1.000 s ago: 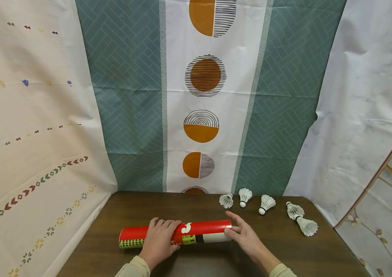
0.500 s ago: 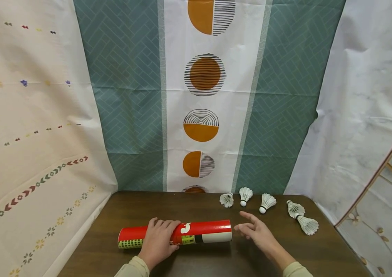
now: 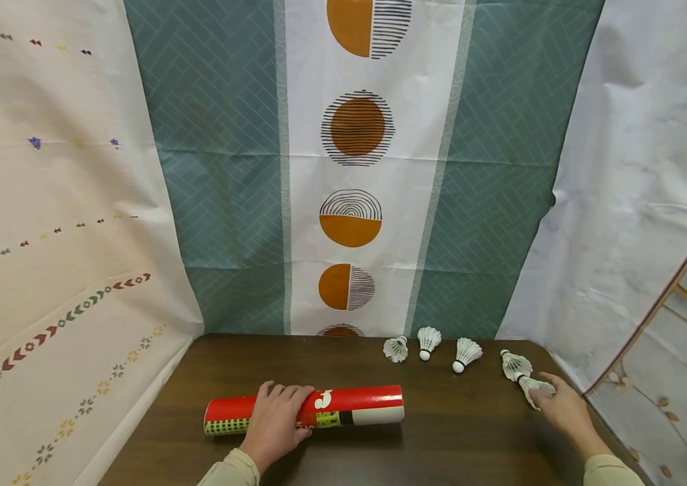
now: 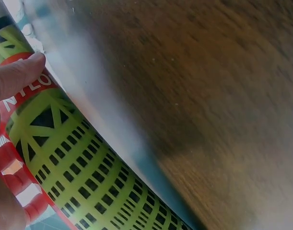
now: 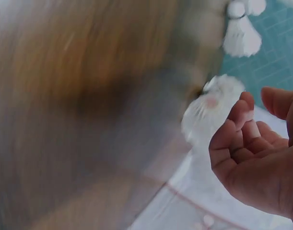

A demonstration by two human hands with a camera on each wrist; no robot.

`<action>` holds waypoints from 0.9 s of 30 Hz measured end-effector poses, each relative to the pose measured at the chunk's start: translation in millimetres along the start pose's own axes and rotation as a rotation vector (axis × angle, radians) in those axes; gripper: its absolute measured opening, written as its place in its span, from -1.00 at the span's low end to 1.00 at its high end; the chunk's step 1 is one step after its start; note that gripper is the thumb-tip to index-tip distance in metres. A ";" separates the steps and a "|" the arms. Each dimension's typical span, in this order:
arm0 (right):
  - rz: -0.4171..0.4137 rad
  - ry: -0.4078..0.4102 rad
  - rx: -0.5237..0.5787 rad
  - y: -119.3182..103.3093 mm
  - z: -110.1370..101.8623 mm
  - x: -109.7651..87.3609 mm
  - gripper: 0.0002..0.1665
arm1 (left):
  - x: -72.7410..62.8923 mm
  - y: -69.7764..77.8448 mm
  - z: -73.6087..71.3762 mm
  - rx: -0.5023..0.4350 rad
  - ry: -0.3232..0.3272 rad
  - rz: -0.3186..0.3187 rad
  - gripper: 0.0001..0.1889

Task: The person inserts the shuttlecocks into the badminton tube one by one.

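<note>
A red shuttlecock tube [image 3: 363, 405] with a green grid print lies sideways on the table. My left hand [image 3: 275, 420] grips it from above left of its middle; in the left wrist view the thumb [image 4: 29, 72] lies along the tube by printed letters. Over at the table's right, my right hand [image 3: 565, 412] is at a white feathered shuttlecock [image 3: 529, 391], overlapping part of its skirt. The right wrist view shows those fingers [image 5: 225, 139] loosely bent and the thumb apart, with the shuttlecock's skirt [image 5: 199, 117] just beyond. Another shuttlecock [image 3: 515, 366] lies against its cork end.
Three more shuttlecocks lie toward the back: one tipped with its skirt facing me [image 3: 395, 349], one upright-looking with its cork toward me [image 3: 428, 343], and one angled [image 3: 467, 354]. Patterned cloths [image 3: 228, 202] hang behind and beside the brown table [image 3: 441, 439].
My right hand has left the tube's right end and moved right to the outermost shuttlecock. The left hand keeps its grip on the tube, which stays in place.
</note>
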State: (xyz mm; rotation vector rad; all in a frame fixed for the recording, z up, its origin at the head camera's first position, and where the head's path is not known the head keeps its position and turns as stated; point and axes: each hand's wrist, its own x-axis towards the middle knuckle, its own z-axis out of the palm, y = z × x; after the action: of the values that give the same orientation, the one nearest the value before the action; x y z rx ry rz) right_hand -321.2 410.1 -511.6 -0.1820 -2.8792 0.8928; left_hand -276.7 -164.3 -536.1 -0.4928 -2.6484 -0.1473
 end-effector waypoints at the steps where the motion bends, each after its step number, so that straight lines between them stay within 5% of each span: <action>1: -0.001 -0.001 -0.021 4.7 -2.1 1.0 -0.25 | -0.1 -0.1 -0.3 0.001 0.000 0.001 -0.16; 11: 0.095 -0.008 -0.106 17.5 -3.4 9.4 -0.20 | -0.1 0.6 -0.5 -0.014 -0.022 0.000 -0.16; 19: -0.012 0.120 -0.028 15.2 6.2 16.0 -0.39 | -2.1 1.0 -1.4 -0.038 -0.040 -0.013 -0.18; 27: 0.105 0.188 0.040 11.1 11.5 21.8 -0.38 | -2.8 -1.2 -3.0 -0.032 -0.041 -0.010 -0.18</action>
State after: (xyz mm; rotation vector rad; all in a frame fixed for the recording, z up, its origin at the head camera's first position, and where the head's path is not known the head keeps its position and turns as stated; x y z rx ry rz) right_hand -343.5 416.0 -525.6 -0.3939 -2.6972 0.8968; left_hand -273.6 -166.9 -534.7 -0.4981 -2.6930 -0.1847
